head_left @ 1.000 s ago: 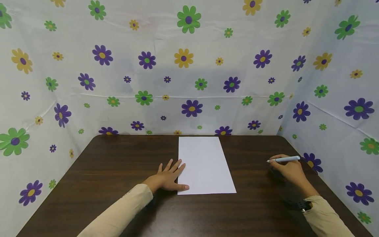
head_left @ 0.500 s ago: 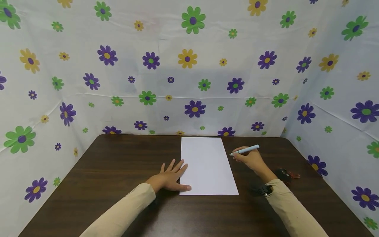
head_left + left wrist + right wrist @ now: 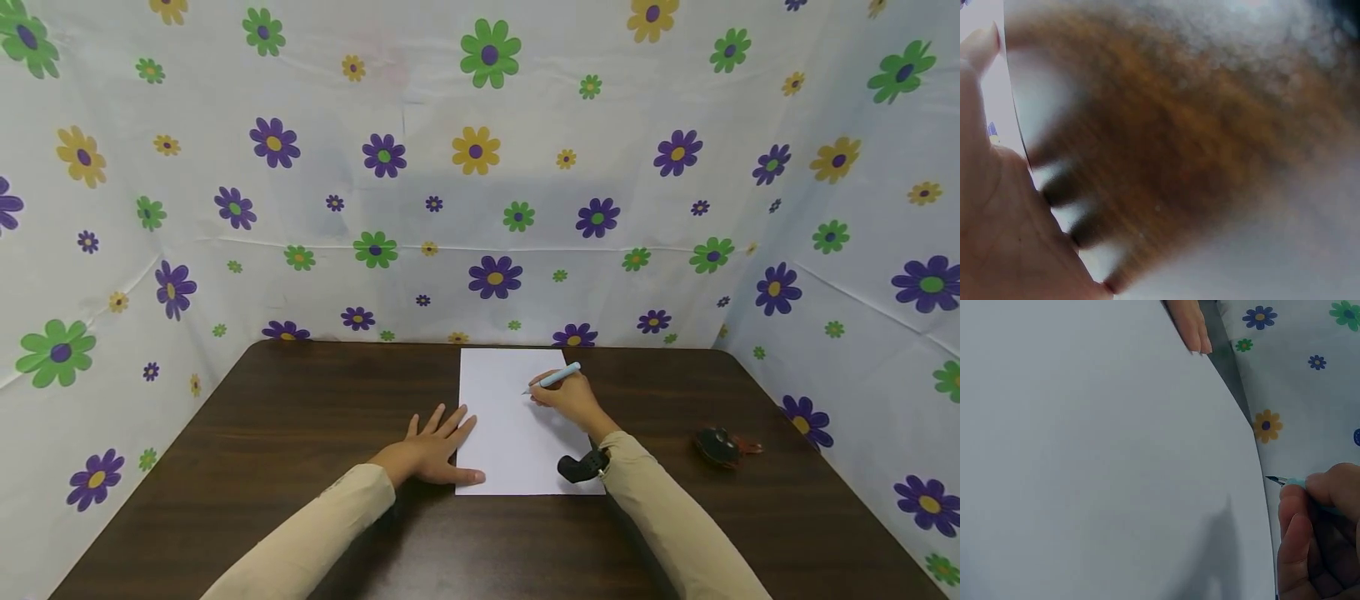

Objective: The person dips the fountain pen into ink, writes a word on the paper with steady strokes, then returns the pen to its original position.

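A blank white sheet of paper [image 3: 510, 442] lies on the brown table. My left hand [image 3: 431, 454] rests on its left edge with the fingers spread and the thumb over the lower left corner. In the left wrist view, the palm of the left hand [image 3: 1010, 225] shows along the edge. My right hand [image 3: 570, 400] pinches a light-blue fountain pen [image 3: 561, 375] between thumb and fingers over the upper right part of the sheet. The right wrist view shows the pen's pointed dark nib [image 3: 1275, 480] beyond the paper's edge, and the curled fingers [image 3: 1297, 544].
To the right on the table [image 3: 337, 392] lies a small glossy dark object with a reddish-brown part [image 3: 723, 447]. A dark band with a black piece [image 3: 581, 467] is on the right wrist, over the paper. A white flowered cloth [image 3: 412, 192] hangs behind and at both sides.
My right hand has carried the pen leftward from the table's right side to above the paper, uncovering the dark object. My left hand has stayed on the sheet.
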The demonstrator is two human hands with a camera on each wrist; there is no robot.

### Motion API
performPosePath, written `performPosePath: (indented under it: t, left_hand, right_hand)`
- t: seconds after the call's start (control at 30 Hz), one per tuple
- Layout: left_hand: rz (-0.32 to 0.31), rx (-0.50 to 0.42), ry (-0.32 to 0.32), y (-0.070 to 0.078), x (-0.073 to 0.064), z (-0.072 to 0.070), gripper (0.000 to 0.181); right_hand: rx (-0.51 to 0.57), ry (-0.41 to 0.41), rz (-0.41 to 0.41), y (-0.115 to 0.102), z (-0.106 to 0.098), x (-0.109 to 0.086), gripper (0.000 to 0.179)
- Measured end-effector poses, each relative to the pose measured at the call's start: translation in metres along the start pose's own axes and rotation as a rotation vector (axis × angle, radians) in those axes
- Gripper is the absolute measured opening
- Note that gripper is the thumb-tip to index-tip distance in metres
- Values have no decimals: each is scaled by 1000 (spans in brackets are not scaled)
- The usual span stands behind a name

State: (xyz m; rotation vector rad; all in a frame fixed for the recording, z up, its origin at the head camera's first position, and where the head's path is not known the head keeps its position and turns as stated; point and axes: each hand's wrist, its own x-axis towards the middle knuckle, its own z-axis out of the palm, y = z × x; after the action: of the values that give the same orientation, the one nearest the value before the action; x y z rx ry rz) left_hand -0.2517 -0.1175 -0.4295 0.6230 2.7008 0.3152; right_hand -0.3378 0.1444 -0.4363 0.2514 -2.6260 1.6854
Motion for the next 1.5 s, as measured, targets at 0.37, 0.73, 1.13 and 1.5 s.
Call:
performPosePath:
  t: [0.37,0.73,1.13,1.5]
  left_hand:
    - [-6,1,1,0,0,-1,95]
    - [0,3,-4,-1,2,1,96]
    - [-16,15,13,-1,2,-2,96]
    - [-30,12,9,3,-2,-5,94]
  right_hand:
    - [-82,-36,4,-11,17,11,13]
    - [-176,-48,-20,-11,29,14,12]
    - [-232,-51,-34,-13,31,14,11]
    - [-281,-56,-47,-15,31,14,10]
